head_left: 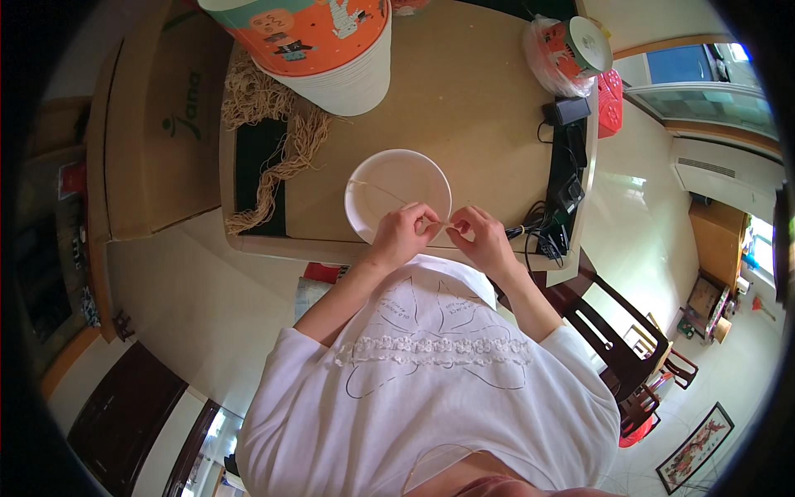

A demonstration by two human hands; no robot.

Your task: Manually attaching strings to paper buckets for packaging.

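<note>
A white paper plate (389,178) lies on the tan table (464,108) near its front edge. A thin tan string (383,191) runs across the plate toward my hands. My left hand (403,233) pinches the string at the plate's near rim. My right hand (478,234) pinches the same string just beside it, fingers closed. The two hands almost touch.
A tall stack of paper plates under an orange patterned pack (327,50) stands at the back. A bundle of tan strings (281,145) trails down the table's left side. A wrapped roll (571,50), black chargers and cables (563,166) sit right. A cardboard box (157,124) stands left.
</note>
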